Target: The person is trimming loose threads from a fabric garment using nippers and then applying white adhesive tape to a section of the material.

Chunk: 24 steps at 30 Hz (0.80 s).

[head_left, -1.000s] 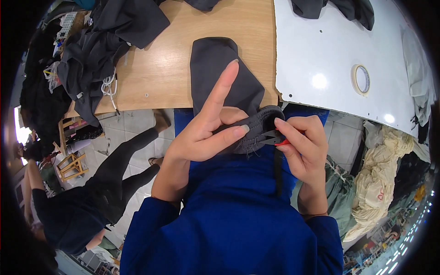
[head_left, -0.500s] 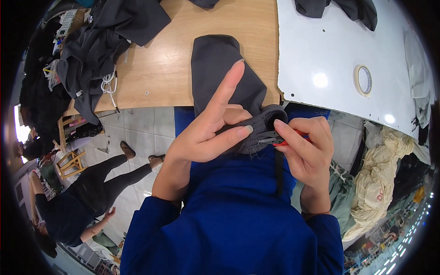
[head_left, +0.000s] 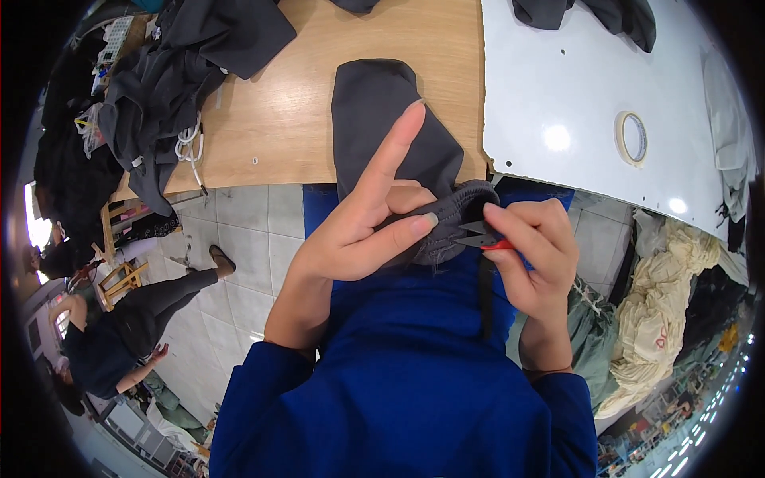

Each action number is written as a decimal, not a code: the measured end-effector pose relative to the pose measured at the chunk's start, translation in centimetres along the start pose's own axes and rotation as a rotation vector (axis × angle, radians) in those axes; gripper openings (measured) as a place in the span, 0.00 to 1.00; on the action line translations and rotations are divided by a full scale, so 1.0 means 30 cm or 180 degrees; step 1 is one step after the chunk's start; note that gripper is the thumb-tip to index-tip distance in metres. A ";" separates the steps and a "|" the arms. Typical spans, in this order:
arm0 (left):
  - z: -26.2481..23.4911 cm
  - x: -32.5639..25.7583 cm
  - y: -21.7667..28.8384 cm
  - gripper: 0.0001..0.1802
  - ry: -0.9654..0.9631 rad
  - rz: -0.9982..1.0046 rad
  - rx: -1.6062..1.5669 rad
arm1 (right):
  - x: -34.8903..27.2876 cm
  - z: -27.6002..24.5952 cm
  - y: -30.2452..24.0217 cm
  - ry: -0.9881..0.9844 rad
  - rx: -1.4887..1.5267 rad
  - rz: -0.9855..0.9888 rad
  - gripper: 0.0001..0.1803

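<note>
The dark grey gathered cuff (head_left: 443, 242) is located between the hands, at the left thumb tip. Compared with half a second ago, the blades of the red-handled snips (head_left: 480, 240) stand wider apart, suggesting a point between cuts. Left hand (head_left: 339, 239): thumb and curled fingers pinch the cuff; index finger extended. Right hand (head_left: 538, 259): thumb and fingertips pinch the snips. Beyond the left hand, a grey fabric panel (head_left: 370, 99) lies on the wooden table (head_left: 275, 119).

A garment workshop: a wooden table (head_left: 271, 103) heaped with dark cloth (head_left: 219, 36) stands beside a white table (head_left: 574, 95) bearing 1 roll of tape (head_left: 620, 137). Red-handled snips (head_left: 478, 240) are at a stitched grey piece (head_left: 449, 221) trailing threads (head_left: 437, 269). Bulky cloth bundles (head_left: 657, 319) crowd the tiled floor (head_left: 243, 211); 1 co-worker (head_left: 111, 346) is nearby, and lights (head_left: 692, 436) run in rows.
</note>
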<state>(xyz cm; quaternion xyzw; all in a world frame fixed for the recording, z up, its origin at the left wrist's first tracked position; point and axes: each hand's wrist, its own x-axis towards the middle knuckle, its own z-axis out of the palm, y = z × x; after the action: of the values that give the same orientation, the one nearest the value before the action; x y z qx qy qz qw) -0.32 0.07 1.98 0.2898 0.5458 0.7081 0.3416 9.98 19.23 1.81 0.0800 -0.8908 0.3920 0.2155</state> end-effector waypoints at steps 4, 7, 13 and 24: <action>0.010 0.001 -0.010 0.49 0.0070 0.0023 -0.0012 | 0.022 0.011 -0.046 -0.0019 0.0855 0.0587 0.27; 0.008 0.008 -0.011 0.44 -0.0131 0.0009 -0.0100 | 0.009 0.070 -0.038 -0.0080 0.0580 -0.0035 0.20; 0.004 -0.008 -0.036 0.43 -0.0282 0.0237 0.0116 | -0.003 0.037 -0.038 -0.0553 0.1291 -0.0296 0.10; 0.006 -0.008 -0.010 0.47 -0.0017 0.0158 0.0217 | -0.043 -0.018 -0.026 0.0043 0.1054 0.0929 0.23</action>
<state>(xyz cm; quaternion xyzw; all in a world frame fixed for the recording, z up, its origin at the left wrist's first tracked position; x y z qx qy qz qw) 0.02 0.04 1.72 0.3166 0.5613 0.6966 0.3153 11.56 19.07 2.08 -0.0181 -0.8149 0.5605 0.1464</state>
